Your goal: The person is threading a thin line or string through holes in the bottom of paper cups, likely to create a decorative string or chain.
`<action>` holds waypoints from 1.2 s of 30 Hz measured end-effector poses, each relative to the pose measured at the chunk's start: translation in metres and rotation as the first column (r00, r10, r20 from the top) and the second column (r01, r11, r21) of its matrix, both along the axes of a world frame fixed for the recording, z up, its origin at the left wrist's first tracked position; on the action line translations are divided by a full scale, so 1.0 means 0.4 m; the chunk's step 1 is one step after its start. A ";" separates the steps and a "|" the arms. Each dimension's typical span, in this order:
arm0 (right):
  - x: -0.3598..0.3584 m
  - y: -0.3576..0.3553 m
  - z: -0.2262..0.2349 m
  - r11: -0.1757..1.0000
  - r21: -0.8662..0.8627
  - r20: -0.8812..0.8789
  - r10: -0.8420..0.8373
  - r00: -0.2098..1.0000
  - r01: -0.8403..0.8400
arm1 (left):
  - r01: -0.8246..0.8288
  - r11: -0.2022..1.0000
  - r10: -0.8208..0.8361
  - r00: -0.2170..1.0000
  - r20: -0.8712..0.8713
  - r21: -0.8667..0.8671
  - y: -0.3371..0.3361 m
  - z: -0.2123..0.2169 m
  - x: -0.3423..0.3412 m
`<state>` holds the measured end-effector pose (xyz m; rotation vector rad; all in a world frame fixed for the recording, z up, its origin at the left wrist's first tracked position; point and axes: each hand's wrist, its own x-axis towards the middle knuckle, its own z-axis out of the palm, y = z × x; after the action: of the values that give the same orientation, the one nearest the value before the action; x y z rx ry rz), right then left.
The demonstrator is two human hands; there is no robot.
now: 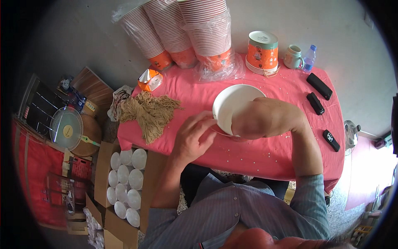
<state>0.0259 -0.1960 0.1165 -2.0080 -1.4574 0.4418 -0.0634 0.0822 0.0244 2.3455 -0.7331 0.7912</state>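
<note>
A white-lined paper bucket (232, 97) rests on the pink-covered table in front of me, its open mouth toward me. Beside its left rim is my left hand (192, 135), fingers bent and thumb held apart, the fingertips at the rim. My right hand (253, 120) bends over the bucket's near right side, wrist strongly flexed; its fingers are hidden and the hand is blurred. Whether it holds anything does not show. On the table to the left lies a bundle of tan strings (149, 114).
Tall stacks of paper buckets (172, 31) in plastic stand at the back. Behind on the right are an orange bucket stack (263, 52), a mug (293, 57), a bottle (309, 57) and black devices (319, 86). A carton (145, 186) of translucent cups sits left below.
</note>
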 end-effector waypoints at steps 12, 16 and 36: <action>-0.127 -0.071 -0.046 0.991 -0.069 0.311 -0.091 0.946 0.118 | 0.144 0.987 -0.127 0.968 -0.217 0.065 0.002 0.001 0.042; -0.179 -0.093 -0.112 0.972 0.067 0.438 -0.230 0.869 0.224 | 0.226 0.973 -0.230 0.907 -0.353 -0.051 0.023 -0.014 0.072; -0.186 -0.046 -0.257 0.915 0.054 0.526 -0.366 0.767 0.399 | 0.210 0.958 -0.257 0.928 -0.269 -0.193 0.011 0.008 0.056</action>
<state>-0.0485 -0.2143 0.0138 -2.5311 -1.2698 -0.2769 -0.0410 0.0864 0.0277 2.1165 -0.7701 0.3729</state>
